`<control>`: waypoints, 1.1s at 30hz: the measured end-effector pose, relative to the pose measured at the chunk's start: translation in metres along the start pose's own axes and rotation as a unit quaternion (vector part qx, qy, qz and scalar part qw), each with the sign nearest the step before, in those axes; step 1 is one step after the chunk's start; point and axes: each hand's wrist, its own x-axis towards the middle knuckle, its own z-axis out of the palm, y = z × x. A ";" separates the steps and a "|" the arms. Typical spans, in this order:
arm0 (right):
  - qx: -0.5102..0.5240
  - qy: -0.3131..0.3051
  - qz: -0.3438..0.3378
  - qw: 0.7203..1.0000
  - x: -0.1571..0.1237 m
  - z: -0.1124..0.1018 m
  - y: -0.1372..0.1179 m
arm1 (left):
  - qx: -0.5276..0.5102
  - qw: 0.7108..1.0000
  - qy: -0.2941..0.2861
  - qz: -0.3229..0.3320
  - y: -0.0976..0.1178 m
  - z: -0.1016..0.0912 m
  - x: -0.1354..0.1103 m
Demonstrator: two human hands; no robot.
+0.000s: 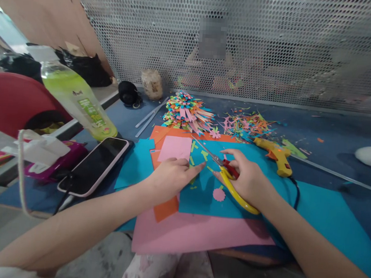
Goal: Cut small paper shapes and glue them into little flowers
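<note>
My right hand is closed around the handles of a pair of scissors, one red and one yellow. Their metal blades point up and left over a blue paper sheet. My left hand rests at the left edge of this sheet, its index finger stretched out toward small green paper pieces; nothing shows in its grasp, though some fingertips are hidden. A pink scalloped paper piece with a green strip lies between my hands. Beside my left hand is a pink paper square.
Behind the sheets stands a fringed multicoloured paper tree, next to a heap of paper scraps. A yellow glue gun with a cord lies right. Left are a phone and a leaning drink bottle. A perforated metal panel closes the back.
</note>
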 end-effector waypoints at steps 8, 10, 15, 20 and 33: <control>-0.008 -0.002 -0.001 1.000 0.001 0.002 0.002 | 0.041 0.997 -0.054 0.046 0.008 -0.003 -0.003; -0.005 -0.004 -0.002 1.000 0.001 0.002 0.001 | 0.045 0.997 -0.045 0.049 0.008 -0.002 -0.005; 0.015 0.007 0.013 1.000 0.002 0.000 0.001 | 0.031 0.998 0.007 0.048 0.009 0.001 -0.009; 0.016 0.028 0.028 0.999 0.004 0.001 0.004 | 0.001 0.993 0.054 0.104 0.012 0.004 -0.008; 0.007 0.028 0.027 0.999 0.004 0.002 0.005 | -0.043 0.982 0.088 0.161 0.020 0.004 -0.004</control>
